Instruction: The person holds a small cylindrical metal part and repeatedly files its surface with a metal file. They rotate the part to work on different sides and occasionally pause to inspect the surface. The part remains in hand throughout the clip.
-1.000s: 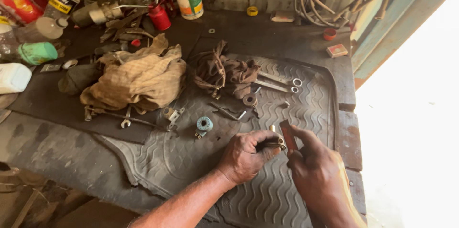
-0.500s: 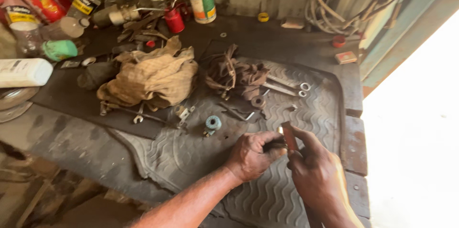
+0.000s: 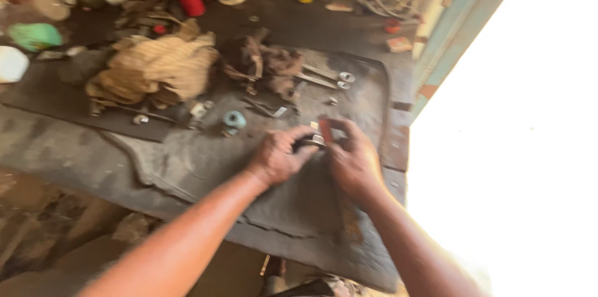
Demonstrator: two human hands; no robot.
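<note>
both hands meet over a ribbed rubber mat (image 3: 187, 166) on the worktop. left hand (image 3: 278, 155) fingers pinch a small dark metal part (image 3: 310, 142); right hand (image 3: 355, 159) fingers grip its reddish end. best held steady, close together.

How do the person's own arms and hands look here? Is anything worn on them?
Both forearms are bare as far as the picture shows: no sleeves, no gloves. The left hand and right hand carry no visible watch, ring or bracelet, though motion blur could hide small items.
</note>
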